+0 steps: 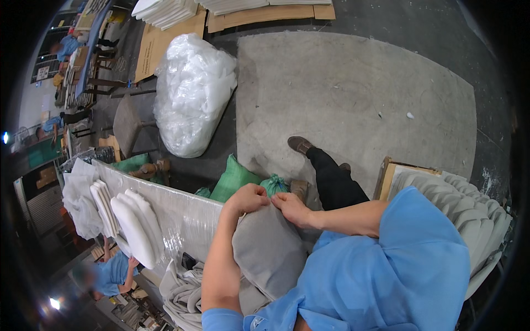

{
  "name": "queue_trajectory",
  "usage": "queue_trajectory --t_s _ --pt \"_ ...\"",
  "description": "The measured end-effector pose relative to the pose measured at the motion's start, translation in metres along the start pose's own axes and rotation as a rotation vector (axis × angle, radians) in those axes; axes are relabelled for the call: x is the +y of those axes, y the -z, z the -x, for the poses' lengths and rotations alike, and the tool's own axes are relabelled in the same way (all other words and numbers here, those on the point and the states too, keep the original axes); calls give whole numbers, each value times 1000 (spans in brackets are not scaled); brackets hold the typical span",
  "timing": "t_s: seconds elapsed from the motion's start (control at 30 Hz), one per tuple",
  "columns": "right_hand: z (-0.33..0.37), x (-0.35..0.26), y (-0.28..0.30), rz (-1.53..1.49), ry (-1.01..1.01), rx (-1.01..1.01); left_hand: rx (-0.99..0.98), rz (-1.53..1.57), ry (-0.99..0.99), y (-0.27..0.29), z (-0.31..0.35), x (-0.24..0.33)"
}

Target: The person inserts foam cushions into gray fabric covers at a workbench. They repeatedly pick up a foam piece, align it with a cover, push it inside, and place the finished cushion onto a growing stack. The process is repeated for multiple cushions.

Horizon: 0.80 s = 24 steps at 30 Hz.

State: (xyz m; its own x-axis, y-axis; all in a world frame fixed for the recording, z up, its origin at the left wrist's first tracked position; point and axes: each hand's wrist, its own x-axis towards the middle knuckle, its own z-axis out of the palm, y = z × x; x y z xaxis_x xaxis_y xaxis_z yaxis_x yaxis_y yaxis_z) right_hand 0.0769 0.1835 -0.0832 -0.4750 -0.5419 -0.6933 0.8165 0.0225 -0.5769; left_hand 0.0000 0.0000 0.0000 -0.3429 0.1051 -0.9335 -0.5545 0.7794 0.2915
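A grey fabric cushion [269, 248] rests against my body, its narrow end pointing away from me. At that far end my left hand [248, 199] is closed on the cushion's edge, knuckles up. Just to the right, my right hand [292, 209] pinches the same edge, fingertips close to those of the left. What lies between the fingertips is too small to make out. Beside my left forearm, a pile of loose grey fabric covers [185, 292] lies on the plastic-wrapped table [182, 220].
White foam pads [135, 229] lie on the table. Beyond it are green sacks [234, 179], a large clear bag of white filling [194, 94] and a chair [127, 124]. Grey cushions [475, 215] stand stacked in a box at right. Another person [113, 273] works at the lower left.
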Motion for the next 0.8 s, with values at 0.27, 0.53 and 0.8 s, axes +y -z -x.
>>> queue_trajectory --t_s 0.27,0.53,0.8 --pt "-1 -15 -7 -421 -238 201 -20 559 46 -19 -22 -1" --pt "-35 8 -1 -438 -184 291 176 558 -84 -36 -36 8" --pt "-49 -18 -10 -307 -373 371 261 670 -61 -44 -56 -26"
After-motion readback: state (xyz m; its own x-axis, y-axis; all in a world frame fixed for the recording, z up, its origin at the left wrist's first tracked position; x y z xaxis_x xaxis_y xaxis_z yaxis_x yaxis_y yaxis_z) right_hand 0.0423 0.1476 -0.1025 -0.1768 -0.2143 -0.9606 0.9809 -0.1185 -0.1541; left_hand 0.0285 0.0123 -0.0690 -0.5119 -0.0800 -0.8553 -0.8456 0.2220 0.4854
